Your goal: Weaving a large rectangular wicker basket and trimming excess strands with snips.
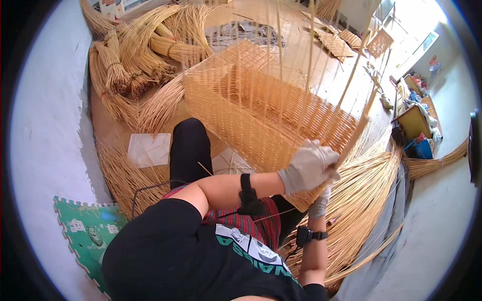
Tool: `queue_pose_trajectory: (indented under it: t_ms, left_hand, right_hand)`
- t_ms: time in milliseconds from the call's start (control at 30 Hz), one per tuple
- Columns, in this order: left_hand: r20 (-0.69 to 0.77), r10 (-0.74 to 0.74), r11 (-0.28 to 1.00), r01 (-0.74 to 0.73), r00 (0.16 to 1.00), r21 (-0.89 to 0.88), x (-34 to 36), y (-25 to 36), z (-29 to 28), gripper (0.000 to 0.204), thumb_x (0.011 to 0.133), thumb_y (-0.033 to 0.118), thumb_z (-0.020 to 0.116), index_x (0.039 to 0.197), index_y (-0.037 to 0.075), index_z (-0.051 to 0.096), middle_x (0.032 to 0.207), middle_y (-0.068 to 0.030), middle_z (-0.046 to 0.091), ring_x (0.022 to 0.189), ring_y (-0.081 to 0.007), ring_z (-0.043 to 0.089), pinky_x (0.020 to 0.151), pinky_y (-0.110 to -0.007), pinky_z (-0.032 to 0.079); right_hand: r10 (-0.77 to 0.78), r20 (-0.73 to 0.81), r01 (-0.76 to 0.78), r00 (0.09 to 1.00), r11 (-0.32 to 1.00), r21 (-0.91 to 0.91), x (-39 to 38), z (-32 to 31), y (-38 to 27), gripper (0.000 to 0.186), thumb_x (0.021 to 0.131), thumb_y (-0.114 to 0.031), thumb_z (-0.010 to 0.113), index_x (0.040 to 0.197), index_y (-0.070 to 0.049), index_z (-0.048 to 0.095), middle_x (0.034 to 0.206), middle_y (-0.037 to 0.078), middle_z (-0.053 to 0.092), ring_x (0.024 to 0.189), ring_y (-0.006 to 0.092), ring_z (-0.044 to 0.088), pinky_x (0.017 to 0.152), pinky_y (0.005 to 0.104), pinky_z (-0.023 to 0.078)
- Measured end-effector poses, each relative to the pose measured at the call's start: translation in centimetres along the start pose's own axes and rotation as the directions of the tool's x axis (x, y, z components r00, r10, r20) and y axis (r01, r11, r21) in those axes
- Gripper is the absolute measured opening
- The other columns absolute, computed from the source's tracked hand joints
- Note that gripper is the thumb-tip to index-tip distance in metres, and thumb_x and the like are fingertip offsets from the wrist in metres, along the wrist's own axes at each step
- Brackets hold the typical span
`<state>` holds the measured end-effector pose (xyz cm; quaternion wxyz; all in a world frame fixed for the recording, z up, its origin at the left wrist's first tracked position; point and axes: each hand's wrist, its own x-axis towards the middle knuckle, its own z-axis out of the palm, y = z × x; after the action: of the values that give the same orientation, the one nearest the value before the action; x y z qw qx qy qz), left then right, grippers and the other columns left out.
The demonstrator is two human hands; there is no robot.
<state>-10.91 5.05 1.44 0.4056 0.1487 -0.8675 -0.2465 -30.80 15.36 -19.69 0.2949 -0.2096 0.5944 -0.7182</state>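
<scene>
The left hand (310,165), in a pale glove, has its fingers bent and closed on the near right corner of a woven basket (241,123); whether a loose strand is pinched there too, I can't make out. Just below, the right hand (319,205), also gloved, reaches up to that same corner, its fingers hidden behind the basket and the other glove, so I can't tell whether they grip. The long basket lies tilted in front of the person, one end near the raised knee (191,145), its open side showing. Tall strands (279,35) stand up from its edges, the tips of several cut off above. Loose straw (369,188) crowds close on the right, and tied bundles (113,70) pile up beyond the left end, against the wall (47,125). The widest room is past the far long side, where floor (296,42) stretches toward flat woven panels (334,44). Glare washes out the window behind them, and a dark object (474,148) at far right is cut off.
</scene>
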Motion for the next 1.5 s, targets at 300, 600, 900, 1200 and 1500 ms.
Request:
queue_pose_trajectory:
  t_ms: [300, 600, 900, 1200, 1500]
  left_hand:
    - [0.098, -0.076, 0.991, 0.065, 0.992, 0.117, 1.6, -5.5, 4.2, 0.029, 0.089, 0.041, 0.074, 0.099, 0.014, 0.070, 0.094, -0.0080, 0.071, 0.093, -0.0340, 0.069, 0.089, -0.047, 0.048]
    - [0.509, 0.210, 0.899, -0.370, 0.835, 0.236, -1.8, -7.5, 10.2, 0.075, 0.085, 0.037, 0.080, 0.152, 0.018, 0.052, 0.136, -0.0133, 0.067, 0.127, -0.0298, 0.063, 0.114, -0.049, 0.042]
    - [0.680, -0.045, 0.895, -0.272, 0.732, 0.353, 2.7, -6.7, 12.8, 0.102, 0.070, 0.039, 0.090, 0.159, 0.018, 0.045, 0.141, -0.0112, 0.062, 0.131, -0.0361, 0.056, 0.119, -0.049, 0.036]
    - [0.499, 0.288, 0.806, -0.488, 0.817, 0.334, -2.2, -8.7, 11.6, 0.095, 0.078, 0.034, 0.087, 0.161, 0.021, 0.045, 0.168, -0.0222, 0.034, 0.154, -0.0458, 0.032, 0.131, -0.058, 0.020]
    - [0.754, 0.017, 0.703, -0.544, 0.657, 0.458, -9.5, -15.5, 5.7, 0.083, 0.082, 0.030, 0.080, 0.158, 0.019, 0.050, 0.168, -0.0268, 0.029, 0.154, -0.0520, 0.027, 0.129, -0.064, 0.018]
  right_hand:
    - [0.337, 0.115, -0.356, 0.934, 0.866, 0.351, 6.5, 0.1, 8.7, 0.064, 0.110, -0.061, 0.046, 0.144, -0.007, 0.056, 0.129, 0.007, 0.066, 0.115, 0.0243, 0.062, 0.106, 0.0393, 0.052]
    - [0.469, -0.009, -0.416, 0.883, 0.793, 0.444, 2.0, -3.5, 13.1, 0.056, 0.111, -0.052, 0.048, 0.145, -0.009, 0.060, 0.131, 0.008, 0.069, 0.122, 0.0249, 0.064, 0.106, 0.0382, 0.051]
    - [0.552, -0.282, -0.512, 0.784, 0.834, 0.208, -1.2, -0.2, 4.9, 0.046, 0.112, -0.041, 0.051, 0.139, -0.007, 0.066, 0.123, 0.008, 0.072, 0.115, 0.0208, 0.067, 0.103, 0.0362, 0.053]
    - [-0.114, -0.381, 0.145, 0.918, 0.988, 0.053, -15.3, -10.9, 0.6, 0.029, 0.109, -0.018, 0.061, 0.132, -0.004, 0.069, 0.111, 0.009, 0.078, 0.101, 0.0166, 0.073, 0.091, 0.0314, 0.058]
    - [0.056, -0.673, -0.559, 0.737, 0.611, -0.561, -17.5, -22.3, 8.9, 0.063, 0.093, -0.034, 0.070, 0.149, -0.010, 0.056, 0.145, 0.024, 0.060, 0.132, 0.0402, 0.059, 0.112, 0.0462, 0.047]
